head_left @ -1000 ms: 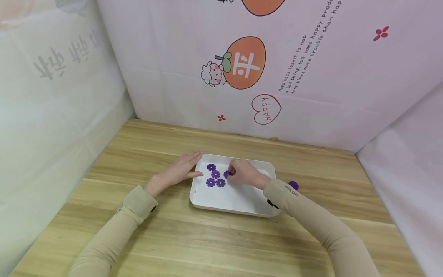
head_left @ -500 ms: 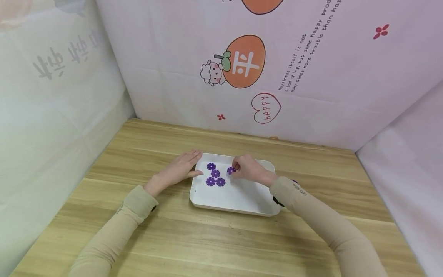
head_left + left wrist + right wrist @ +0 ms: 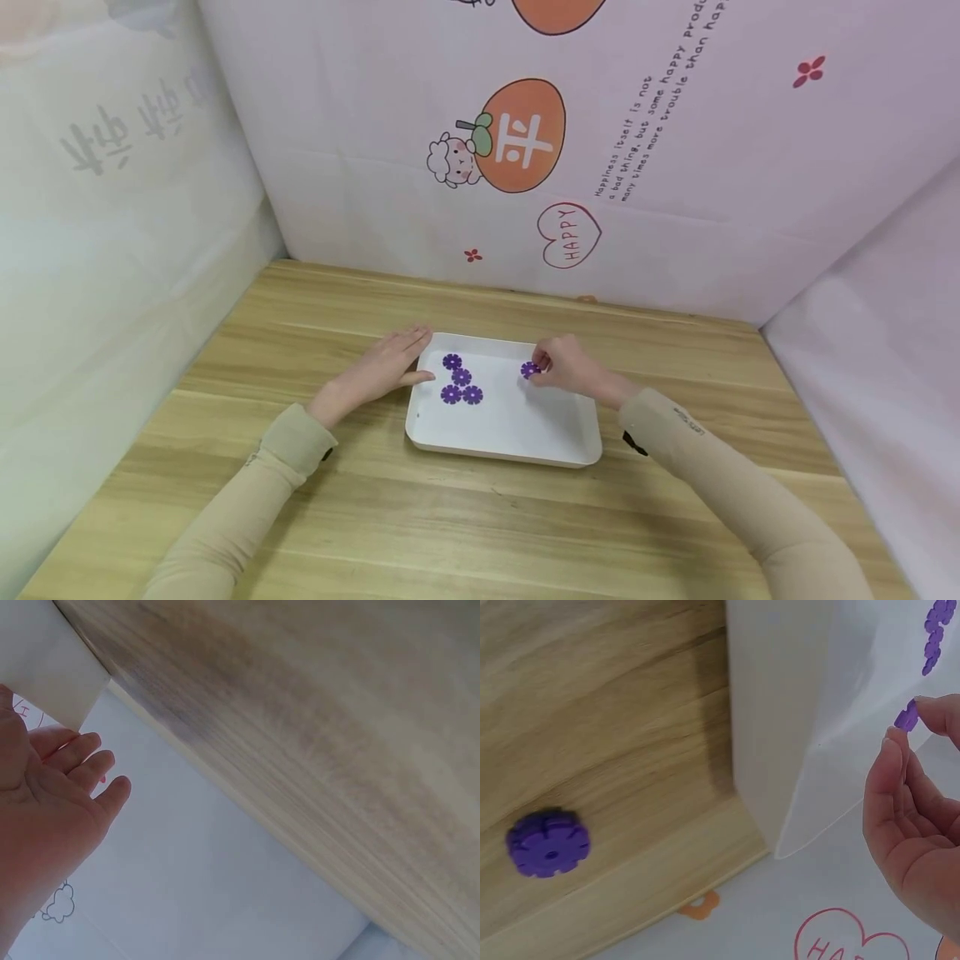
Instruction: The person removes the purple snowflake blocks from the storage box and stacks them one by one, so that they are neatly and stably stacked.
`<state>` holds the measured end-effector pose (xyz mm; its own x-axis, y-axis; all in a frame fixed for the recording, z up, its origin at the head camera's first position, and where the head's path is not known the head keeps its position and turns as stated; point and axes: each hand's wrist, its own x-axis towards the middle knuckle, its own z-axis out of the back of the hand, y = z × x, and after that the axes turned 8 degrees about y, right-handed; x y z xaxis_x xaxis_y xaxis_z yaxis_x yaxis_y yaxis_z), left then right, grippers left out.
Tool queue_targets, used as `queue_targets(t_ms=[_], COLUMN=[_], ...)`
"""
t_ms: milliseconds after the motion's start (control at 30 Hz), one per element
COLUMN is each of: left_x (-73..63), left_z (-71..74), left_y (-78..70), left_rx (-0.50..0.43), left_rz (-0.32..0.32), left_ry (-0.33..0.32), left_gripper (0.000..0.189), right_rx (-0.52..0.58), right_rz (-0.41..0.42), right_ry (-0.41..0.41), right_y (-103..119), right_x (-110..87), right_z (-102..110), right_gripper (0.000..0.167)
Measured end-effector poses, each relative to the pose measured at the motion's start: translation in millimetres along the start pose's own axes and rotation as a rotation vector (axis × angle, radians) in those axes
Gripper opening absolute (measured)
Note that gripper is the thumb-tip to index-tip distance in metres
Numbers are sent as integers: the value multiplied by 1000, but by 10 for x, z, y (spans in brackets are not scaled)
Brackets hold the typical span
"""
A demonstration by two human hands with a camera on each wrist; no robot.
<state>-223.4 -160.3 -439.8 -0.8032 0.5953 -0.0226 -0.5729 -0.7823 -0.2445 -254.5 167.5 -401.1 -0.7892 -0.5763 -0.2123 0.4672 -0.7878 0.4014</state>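
A white tray point(image 3: 517, 429) lies on the wooden table, with several purple notched plastic discs point(image 3: 461, 377) flat in its left part, close together in a zigzag. My left hand point(image 3: 378, 371) rests against the tray's left rim, fingers and thumb extended; the left wrist view shows the palm side with nothing held. Over the tray's back right part, my right hand point(image 3: 573, 367) pinches one purple notched disc point(image 3: 530, 370) between thumb and fingers. In the right wrist view that pinched disc point(image 3: 906, 718) appears edge-on at the fingertips.
On the table right of the tray sits a small stack of purple discs point(image 3: 549, 844), hidden behind the right arm in the head view. White printed cloth walls point(image 3: 660, 242) border the wooden table point(image 3: 480, 517) at the back and sides.
My right hand has lifted the pinched disc away from the group and carried it right across the tray. The left hand keeps its place on the rim.
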Motion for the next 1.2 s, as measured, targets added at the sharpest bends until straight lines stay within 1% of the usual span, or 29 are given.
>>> queue_targets(t_ms=[233, 400, 600, 833, 1033, 1133, 1200], left_x=[-4, -10, -8, -2, 8, 12, 11], left_z=[-3, -1, -9, -22, -27, -32, -30], left_y=[6, -1, 2, 10, 16, 22, 20], left_rx=[1, 2, 4, 12, 18, 21, 13], left_rz=[1, -2, -3, -11, -12, -12, -6], left_ry=[1, -4, -14, -25, -23, -22, -16], left_gripper=[78, 77, 77, 78, 78, 78, 78], right_rx=[15, 34, 32, 44, 20, 25, 27], right_rz=[5, -12, -30, -88, -74, -67, -78], right_ry=[-31, -44, -57, -66, -113, -122, -122], right_y=[-110, -171, -250, -321, -437, -500, -543], right_x=[-150, -234, -317, -427, -531, -582, -616], right_z=[24, 49, 81, 143, 168, 181, 191], right_gripper=[17, 16, 15, 17, 17, 18, 19])
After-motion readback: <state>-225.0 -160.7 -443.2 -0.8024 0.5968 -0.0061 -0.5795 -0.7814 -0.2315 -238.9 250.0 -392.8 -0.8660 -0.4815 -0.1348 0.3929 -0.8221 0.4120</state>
